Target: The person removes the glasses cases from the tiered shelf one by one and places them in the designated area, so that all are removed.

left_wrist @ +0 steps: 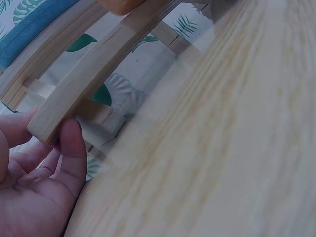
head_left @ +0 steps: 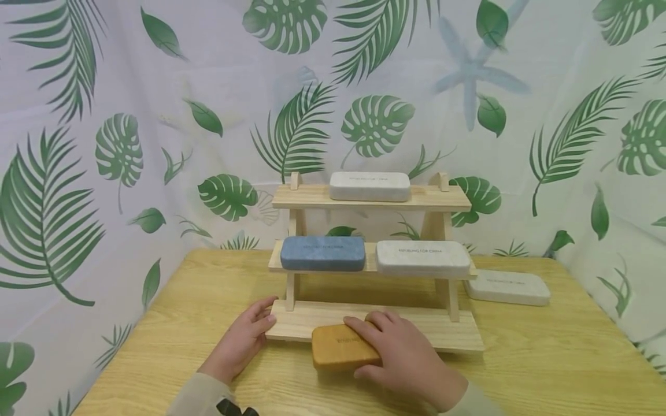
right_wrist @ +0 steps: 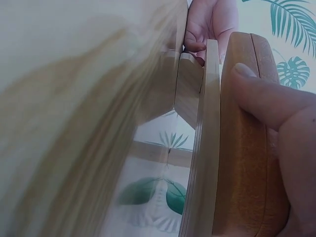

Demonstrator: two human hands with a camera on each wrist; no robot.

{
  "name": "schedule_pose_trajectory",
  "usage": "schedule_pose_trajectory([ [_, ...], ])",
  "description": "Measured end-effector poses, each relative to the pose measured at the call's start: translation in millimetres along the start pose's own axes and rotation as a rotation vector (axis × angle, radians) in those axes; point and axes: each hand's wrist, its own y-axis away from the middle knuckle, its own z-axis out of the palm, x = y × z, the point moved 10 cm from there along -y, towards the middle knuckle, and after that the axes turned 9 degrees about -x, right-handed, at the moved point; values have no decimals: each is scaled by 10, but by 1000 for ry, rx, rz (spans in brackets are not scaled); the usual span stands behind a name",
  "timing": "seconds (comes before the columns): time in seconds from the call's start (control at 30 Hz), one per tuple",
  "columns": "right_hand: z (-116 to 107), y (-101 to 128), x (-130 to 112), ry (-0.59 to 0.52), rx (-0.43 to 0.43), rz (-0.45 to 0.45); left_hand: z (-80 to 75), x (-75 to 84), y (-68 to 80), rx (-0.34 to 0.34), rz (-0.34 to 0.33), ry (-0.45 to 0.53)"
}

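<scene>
While a person sits at a light wooden table point(head_left: 520, 358), both hands work at the foot of a three-tier wooden display stand point(head_left: 447, 199). Their right hand point(head_left: 403, 355) lies over an orange-brown case point(head_left: 335, 346), fingers curled across its top and far edge, thumb along the near side. That case rests at the front of the stand's lowest shelf point(head_left: 452, 329), left of centre, overhanging the front edge slightly toward the person. From the right wrist view, a fingertip point(right_wrist: 247, 71) presses on the case's grained side, right beside the thin edge of the shelf board.

Their left hand point(head_left: 241, 341) rests flat on the table with fingers relaxed and nearly straight, fingertips touching the left end of the lowest shelf. From the left wrist view, the thumb point(left_wrist: 71, 148) sits against the corner of that board.

On the middle shelf lie a blue case point(head_left: 322, 253) on the left and a pale grey case point(head_left: 422, 257) on the right. Another pale case point(head_left: 369, 186) lies centred on the top shelf. A fourth pale case point(head_left: 507, 287) lies on the table, just behind and to the right of the stand. A white curtain printed with green leaves point(head_left: 119, 150) hangs all around.
</scene>
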Motion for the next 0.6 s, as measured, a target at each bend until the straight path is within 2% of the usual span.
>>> schedule_pose_trajectory([
  [0.3,-77,306,201,-21,41,4,16,20,-1,-4,-16,10],
  [0.6,-237,502,345,-1,71,18,30,24,15,-13,-13,10],
])
